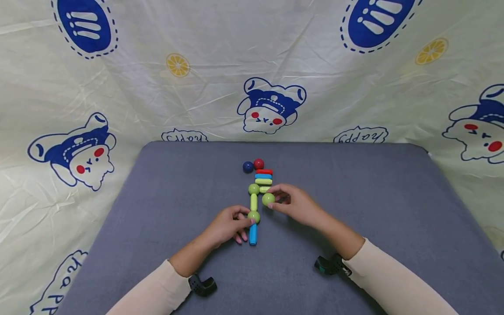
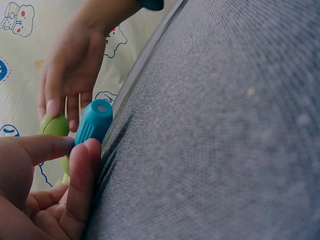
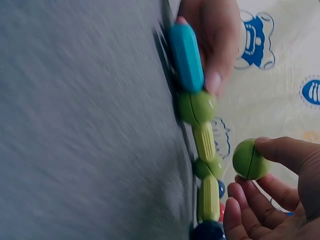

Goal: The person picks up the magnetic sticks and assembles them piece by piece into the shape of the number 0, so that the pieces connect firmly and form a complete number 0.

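One grey tabletop (image 1: 177,183), carrying a small set of balls and sticks. One straight row, long axis running away from the person: blue stick (image 1: 253,236) at the near end, lower green ball (image 1: 254,217), yellow-green stick (image 1: 253,202), upper green ball (image 1: 253,188) at the far end. One left hand (image 1: 230,225), thumb and finger closed in a pinch on the lower green ball, beside its join with the blue stick. One right hand (image 1: 291,203), thumb and fingertips pinching a loose green ball (image 1: 268,200), remaining fingers loosely bent. Key relation: the loose green ball sits just right of the row, off its axis, near the right end of the crosswise stick (image 1: 265,190); that stick points from the upper green ball toward the right hand, the nearer of the two. Contact between ball and stick: cannot tell. Beyond: red stick (image 1: 264,172), dark blue ball (image 1: 248,166), red ball (image 1: 258,164).
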{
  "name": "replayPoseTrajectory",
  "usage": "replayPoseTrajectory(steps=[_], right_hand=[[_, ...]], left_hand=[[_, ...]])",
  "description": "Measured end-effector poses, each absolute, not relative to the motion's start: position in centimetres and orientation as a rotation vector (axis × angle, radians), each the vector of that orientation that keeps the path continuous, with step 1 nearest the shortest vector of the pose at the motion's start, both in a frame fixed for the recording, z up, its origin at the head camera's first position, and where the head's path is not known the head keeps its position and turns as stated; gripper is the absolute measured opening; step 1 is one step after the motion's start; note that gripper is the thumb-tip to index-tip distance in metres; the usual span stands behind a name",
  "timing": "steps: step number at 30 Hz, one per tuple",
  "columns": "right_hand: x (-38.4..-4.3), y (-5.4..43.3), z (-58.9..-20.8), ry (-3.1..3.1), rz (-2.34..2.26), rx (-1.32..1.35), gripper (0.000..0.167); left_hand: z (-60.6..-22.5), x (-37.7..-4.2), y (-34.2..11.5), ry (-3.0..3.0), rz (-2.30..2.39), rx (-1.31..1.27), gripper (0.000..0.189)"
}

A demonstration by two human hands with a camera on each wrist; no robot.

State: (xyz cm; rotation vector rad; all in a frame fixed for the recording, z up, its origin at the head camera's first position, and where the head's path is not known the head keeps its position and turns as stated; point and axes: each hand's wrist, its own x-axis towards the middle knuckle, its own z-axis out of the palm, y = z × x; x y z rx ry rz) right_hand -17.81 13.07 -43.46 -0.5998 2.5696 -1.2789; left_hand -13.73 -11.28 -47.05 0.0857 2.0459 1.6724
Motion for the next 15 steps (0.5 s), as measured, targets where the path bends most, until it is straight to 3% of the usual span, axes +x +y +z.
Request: replayPoseTrajectory(steps=[15], right_hand=[[-12.1, 12.5, -44.2, 2.447, -1.126, -0.814, 0.033]], left_hand=[[-47.2, -13.7, -11.2, 2.059, 1.671, 0.089, 0.036]])
